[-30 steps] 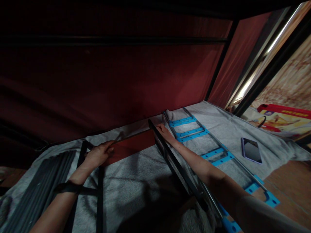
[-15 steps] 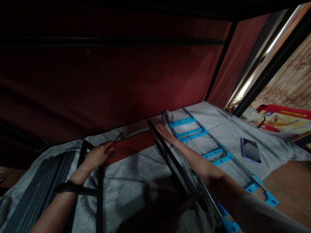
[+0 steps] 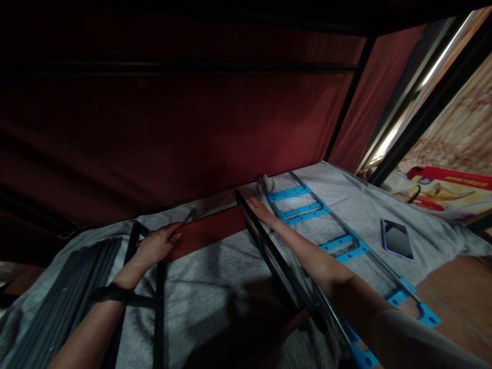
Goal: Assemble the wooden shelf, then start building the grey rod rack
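A reddish-brown board (image 3: pixel 209 233) stands on edge between two black metal side frames. My left hand (image 3: pixel 159 243) is closed over the board's left end, fingers along its top edge, beside the left black frame (image 3: pixel 158 318). At the board's other end, my right hand (image 3: pixel 259 209) presses against the outer side of the right black frame (image 3: pixel 282 269), its fingers curled and partly hidden by the frame. A second brown board (image 3: pixel 290 328) shows low between the frames, mostly in shadow. A dark band circles my left wrist.
Grey cloth (image 3: pixel 207 292) lies beneath everything. Several dark tubes (image 3: pixel 73 292) lie at the left. Thin metal rods with blue plastic brackets (image 3: pixel 303 210) stretch along the right, with a phone (image 3: pixel 397 239) beyond them. A dark red panel (image 3: pixel 192 138) rises behind; a colourful box (image 3: pixel 453 192) sits far right.
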`<state>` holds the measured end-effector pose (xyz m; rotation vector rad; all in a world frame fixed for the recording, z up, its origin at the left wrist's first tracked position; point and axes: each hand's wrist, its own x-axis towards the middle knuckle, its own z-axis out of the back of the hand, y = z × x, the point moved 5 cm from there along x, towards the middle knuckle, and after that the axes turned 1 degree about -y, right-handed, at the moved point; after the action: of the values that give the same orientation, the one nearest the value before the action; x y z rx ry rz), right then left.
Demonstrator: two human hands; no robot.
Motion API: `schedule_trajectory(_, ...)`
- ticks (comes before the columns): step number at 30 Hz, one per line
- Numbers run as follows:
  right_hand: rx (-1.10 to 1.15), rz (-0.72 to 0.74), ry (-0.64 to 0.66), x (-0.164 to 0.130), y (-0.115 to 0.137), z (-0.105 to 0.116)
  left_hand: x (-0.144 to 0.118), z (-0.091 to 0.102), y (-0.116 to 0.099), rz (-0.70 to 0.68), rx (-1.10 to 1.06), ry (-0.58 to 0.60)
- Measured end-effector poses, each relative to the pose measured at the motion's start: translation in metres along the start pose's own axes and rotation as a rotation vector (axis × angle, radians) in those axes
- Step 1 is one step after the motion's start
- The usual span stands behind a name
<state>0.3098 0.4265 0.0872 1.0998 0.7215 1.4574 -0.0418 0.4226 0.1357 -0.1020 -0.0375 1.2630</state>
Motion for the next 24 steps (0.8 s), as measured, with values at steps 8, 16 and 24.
schedule_trajectory(8,-0.010,-0.024,-0.006,0.0030,-0.0056,-0.0021,-0.0024,0.0017,-0.0038,-0.015,-0.003,0.011)
schedule_trajectory(16,-0.006,-0.020,-0.015,0.0041,-0.0078,-0.0038,-0.0019,0.0005,-0.0023,-0.008,-0.010,-0.019)
schedule_trajectory(24,-0.017,-0.016,-0.047,0.0041,-0.0070,-0.0051,-0.0074,0.0056,-0.0094,-0.070,-0.047,-0.021)
